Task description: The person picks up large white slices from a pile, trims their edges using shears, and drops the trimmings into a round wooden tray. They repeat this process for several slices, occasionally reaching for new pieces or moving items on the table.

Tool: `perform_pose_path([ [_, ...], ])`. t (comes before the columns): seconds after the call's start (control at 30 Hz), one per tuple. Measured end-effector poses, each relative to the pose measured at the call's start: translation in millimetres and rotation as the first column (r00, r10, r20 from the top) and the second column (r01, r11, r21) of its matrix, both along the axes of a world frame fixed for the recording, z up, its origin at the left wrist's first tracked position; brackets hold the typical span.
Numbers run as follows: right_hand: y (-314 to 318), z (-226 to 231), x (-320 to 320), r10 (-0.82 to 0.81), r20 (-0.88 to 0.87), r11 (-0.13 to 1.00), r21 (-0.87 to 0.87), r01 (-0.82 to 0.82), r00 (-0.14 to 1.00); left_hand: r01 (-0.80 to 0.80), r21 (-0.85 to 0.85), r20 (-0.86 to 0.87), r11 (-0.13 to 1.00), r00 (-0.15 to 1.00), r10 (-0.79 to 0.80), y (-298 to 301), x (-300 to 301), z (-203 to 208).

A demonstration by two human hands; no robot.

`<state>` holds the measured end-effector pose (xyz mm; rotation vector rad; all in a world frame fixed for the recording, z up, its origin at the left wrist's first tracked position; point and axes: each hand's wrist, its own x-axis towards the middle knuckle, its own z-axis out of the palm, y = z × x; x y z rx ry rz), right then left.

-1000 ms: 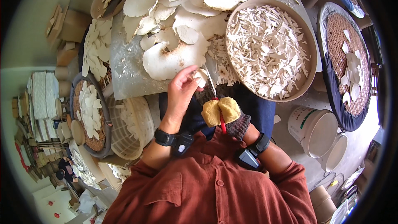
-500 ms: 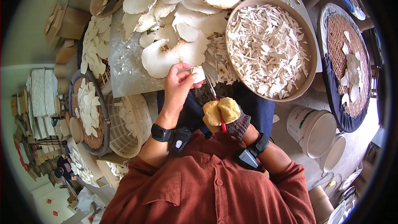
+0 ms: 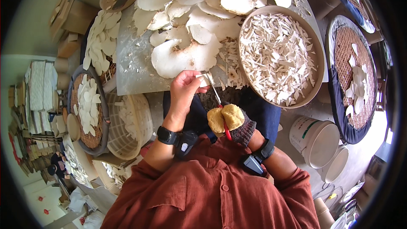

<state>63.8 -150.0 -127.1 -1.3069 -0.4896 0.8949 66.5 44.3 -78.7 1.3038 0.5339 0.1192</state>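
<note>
My left hand [image 3: 182, 93] is bare and pinches a small flat white piece [image 3: 204, 80] between thumb and fingertips, just off the near edge of the table. Red-handled scissors [image 3: 216, 94] point up to that piece, their blades touching or overlapping it; I cannot tell whether they cut into it. My right hand [image 3: 226, 118], in a dark knit glove with yellow coated fingers, is wrapped round the handles in front of my shirt. Beyond my left hand lie large white dried slices [image 3: 183, 59] with brownish edges.
A round tray [image 3: 321, 65] heaped with white chips stands at the right of the grey table [image 3: 135, 76]. Woven trays [image 3: 343, 51] with white slices sit on both sides. White buckets [image 3: 311, 140] stand at lower right, a slatted plastic basket [image 3: 140, 135] at left.
The white piece has tilted in my left fingers, and the scissor blades now lie closer against it. The view has shifted slightly, so the table sits lower and further right.
</note>
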Motion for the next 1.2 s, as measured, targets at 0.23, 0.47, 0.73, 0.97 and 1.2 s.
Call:
perform_pose_path([
  [0.23,5.9,11.3,-8.9,0.17,0.425,0.983,-0.132,-0.125,0.889,0.02,0.137,-0.062,0.99,0.998,-0.011,47.1,-60.1,18.4],
  [0.47,-0.7,2.7,-2.6,0.121,0.15,0.993,-0.007,-0.122,0.981,0.181,0.96,-0.24,0.213,0.926,0.293,174.2,-140.9,87.5],
  [0.73,-5.5,7.8,-12.9,0.098,0.352,0.98,0.127,-0.151,0.931,-0.007,0.936,0.11,0.352,0.955,-0.275,47.0,65.9,51.9],
  [0.97,-17.5,17.7,-5.1,0.07,0.313,0.998,-0.02,-0.067,0.947,0.097,0.967,-0.157,-0.238,0.955,-0.252,20.8,108.0,31.5],
  [1.2,-9.7,-34.7,-11.8,0.115,-0.785,0.818,0.423,0.391,0.609,-0.032,0.47,0.121,0.882,0.992,-0.028,35.9,75.3,50.5],
])
